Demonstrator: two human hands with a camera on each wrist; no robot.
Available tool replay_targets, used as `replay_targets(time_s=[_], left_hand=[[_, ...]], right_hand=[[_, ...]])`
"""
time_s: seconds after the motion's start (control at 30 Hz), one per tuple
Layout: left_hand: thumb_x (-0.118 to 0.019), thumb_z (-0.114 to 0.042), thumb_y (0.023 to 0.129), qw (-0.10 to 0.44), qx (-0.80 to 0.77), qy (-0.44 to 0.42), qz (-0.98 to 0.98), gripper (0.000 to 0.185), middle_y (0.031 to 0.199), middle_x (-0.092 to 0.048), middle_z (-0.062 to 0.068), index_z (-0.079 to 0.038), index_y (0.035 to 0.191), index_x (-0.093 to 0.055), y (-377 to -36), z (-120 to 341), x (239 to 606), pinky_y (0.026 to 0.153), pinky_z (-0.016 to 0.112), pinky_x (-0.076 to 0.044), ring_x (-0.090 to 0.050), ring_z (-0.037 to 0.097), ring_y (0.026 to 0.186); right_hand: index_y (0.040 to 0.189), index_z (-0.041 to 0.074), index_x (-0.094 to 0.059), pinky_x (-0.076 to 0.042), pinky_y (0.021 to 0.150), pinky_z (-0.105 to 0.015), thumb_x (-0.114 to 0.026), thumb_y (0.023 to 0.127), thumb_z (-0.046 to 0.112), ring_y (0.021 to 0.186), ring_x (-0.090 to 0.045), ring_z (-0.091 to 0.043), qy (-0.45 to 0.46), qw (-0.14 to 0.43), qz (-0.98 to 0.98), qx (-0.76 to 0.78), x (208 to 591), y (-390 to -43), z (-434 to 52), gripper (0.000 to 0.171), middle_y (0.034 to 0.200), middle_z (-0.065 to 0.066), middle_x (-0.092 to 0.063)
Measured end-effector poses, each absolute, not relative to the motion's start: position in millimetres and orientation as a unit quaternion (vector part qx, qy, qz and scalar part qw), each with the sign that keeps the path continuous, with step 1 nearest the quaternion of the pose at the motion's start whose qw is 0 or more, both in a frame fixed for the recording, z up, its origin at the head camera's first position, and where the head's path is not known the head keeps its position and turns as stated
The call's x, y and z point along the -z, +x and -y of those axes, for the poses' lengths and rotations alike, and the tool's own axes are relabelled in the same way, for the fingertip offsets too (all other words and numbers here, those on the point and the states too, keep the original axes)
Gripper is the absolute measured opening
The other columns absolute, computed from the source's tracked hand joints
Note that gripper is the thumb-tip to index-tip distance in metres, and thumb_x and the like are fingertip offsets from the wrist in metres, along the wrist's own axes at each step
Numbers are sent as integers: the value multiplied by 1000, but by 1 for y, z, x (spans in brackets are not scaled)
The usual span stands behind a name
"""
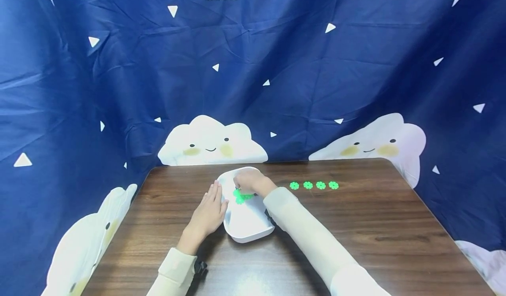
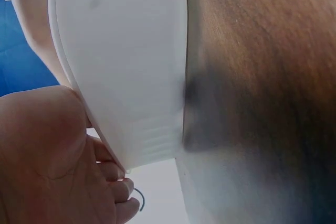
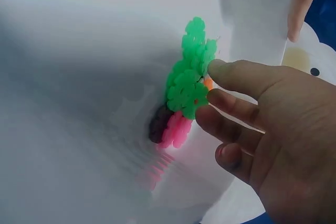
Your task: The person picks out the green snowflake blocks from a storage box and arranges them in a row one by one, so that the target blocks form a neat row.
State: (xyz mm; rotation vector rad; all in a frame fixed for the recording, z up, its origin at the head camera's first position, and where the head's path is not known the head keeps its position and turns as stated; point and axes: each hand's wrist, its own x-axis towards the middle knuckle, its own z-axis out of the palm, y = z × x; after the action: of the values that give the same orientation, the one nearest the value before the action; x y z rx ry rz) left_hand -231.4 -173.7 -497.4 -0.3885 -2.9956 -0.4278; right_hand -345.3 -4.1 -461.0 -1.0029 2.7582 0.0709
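As the head view looks down over a brown wooden table (image 1: 395, 219), my left hand (image 1: 208, 211) lies with straight fingers along the left rim of a white tray (image 1: 244, 223), gripping nothing. My right hand (image 1: 251, 181) reaches in over the far part of the tray, beside a cluster of green flower-shaped pieces (image 1: 239, 197); to the right, a row of four green flowers (image 1: 314, 185) lies on the wood. In the left wrist view, the tray's pale side fills the middle, my fingertips at its edge. In the right wrist view, my thumb and fingers are slightly bent and parted at the green pieces, with none visibly pinched; a black piece (image 3: 159, 124), a pink piece (image 3: 176, 130) and a sliver of orange piece (image 3: 208, 83) sit close by. Because the pieces overlap, a careless pinch could lift two together, or my sleeve (image 1: 282, 206) could nudge the tray.
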Motion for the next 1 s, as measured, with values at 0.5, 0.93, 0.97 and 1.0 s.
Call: replay_targets(time_s=[0.5,0.93,0.97,1.0], left_hand=[[-35,-35,106,51,131,-124,982,64,163,-15,21,7,152,-23,-232,172,498,121,52,-25,-16,35,152],[-37,-34,105,68,124,-120,983,63,163,-17,22,7,152,-24,-228,170,504,121,51,-26,-17,33,152],[-37,-33,105,70,124,-121,983,63,163,-17,22,7,152,-24,-228,170,505,121,51,-26,-17,34,152],[-37,-34,105,71,124,-121,982,63,163,-16,22,7,152,-24,-227,169,506,121,52,-26,-17,34,152]], right_hand=[[98,22,-72,-50,75,-22,-74,85,22,75,-56,-10,-344,118,-930,-45,459,-338,5,13,81,10,-66],[106,25,-70,-50,71,-20,-77,84,26,77,-57,-8,-337,121,-933,-38,467,-337,7,23,87,12,-67],[106,24,-70,-50,71,-20,-77,84,26,76,-57,-9,-338,120,-933,-38,468,-337,7,23,86,12,-66],[105,24,-70,-50,71,-21,-78,83,27,76,-57,-9,-339,119,-932,-39,469,-337,7,23,85,11,-66]])
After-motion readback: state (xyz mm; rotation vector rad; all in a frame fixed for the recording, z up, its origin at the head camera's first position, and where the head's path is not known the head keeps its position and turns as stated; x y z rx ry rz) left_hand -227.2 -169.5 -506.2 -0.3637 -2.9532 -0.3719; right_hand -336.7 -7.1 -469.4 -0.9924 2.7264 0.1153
